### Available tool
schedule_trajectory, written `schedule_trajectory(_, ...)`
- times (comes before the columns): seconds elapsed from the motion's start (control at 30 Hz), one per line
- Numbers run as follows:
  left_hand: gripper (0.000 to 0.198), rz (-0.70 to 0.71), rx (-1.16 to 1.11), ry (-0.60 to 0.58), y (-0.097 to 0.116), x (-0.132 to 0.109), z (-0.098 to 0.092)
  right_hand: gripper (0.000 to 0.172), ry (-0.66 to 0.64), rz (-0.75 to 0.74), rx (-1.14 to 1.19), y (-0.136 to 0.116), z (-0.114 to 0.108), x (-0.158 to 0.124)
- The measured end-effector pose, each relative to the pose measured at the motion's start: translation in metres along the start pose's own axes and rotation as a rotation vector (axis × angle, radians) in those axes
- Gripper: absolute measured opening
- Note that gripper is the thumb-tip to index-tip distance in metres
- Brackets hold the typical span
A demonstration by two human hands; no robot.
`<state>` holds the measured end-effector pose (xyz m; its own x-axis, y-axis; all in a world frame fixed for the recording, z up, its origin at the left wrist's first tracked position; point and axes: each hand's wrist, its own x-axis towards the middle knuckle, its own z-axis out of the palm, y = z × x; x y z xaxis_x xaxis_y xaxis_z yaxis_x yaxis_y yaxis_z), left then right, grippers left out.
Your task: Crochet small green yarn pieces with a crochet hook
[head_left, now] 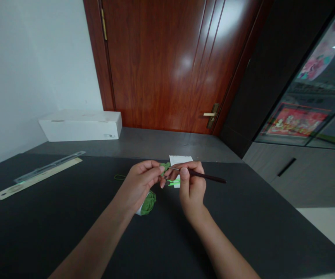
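Over the table [54, 232], the right hand [192, 186] clenches a crochet hook [208, 176], the left hand [140, 184] pinches half-hidden green crochet [164, 167].

Layout of the work area. A table [214, 232] filled the foreground, with a ruler [39, 178] at its left. The left hand [140, 184] lay left of the right hand [192, 186]; a crocheted piece [164, 167] sat between them, a crochet hook [205, 176] in the right. A yarn ball [148, 202] lay below the left hand, a notepad [181, 159] behind both. Beyond the table, a ledge [167, 145] bore a box [80, 126] at left, before a door [156, 66]; a glass cabinet [307, 97] stood right.
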<state>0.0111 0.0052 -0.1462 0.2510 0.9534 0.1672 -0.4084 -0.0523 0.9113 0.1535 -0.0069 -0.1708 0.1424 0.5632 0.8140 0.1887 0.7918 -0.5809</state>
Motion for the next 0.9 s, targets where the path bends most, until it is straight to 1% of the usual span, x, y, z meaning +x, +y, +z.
schedule_trajectory(0.1,0.017,0.016,0.020,-0.001,0.0006,0.0000,0.0023,0.012,-0.005,-0.022,-0.041,0.0007,-0.0006,-0.0005)
schedule_trajectory(0.27,0.017,0.029,0.008,-0.012,0.0020,-0.0007,0.0054,0.011,0.010,-0.058,-0.017,0.0031,0.0018,-0.0030)
schedule_trajectory(0.33,0.017,0.018,-0.018,-0.019,0.0021,-0.0009,0.0052,0.010,0.028,-0.042,0.032,0.0036,0.0039,-0.0036)
schedule_trajectory(0.47,0.017,-0.007,-0.069,-0.027,0.0016,-0.0008,0.0040,0.010,0.058,0.009,0.206,0.0035,0.0081,-0.0032)
schedule_trajectory(0.57,0.018,-0.023,-0.084,-0.033,0.0017,-0.0010,0.0035,0.009,0.057,0.002,0.260,0.0034,0.0090,-0.0032)
schedule_trajectory(0.67,0.017,-0.030,-0.092,-0.037,0.0026,-0.0015,0.0040,0.009,0.055,-0.006,0.268,0.0041,0.0084,-0.0046)
schedule_trajectory(0.9,0.017,-0.037,-0.093,-0.018,0.0034,-0.0013,0.0062,0.008,0.060,-0.018,0.206,0.0045,0.0078,-0.0051)
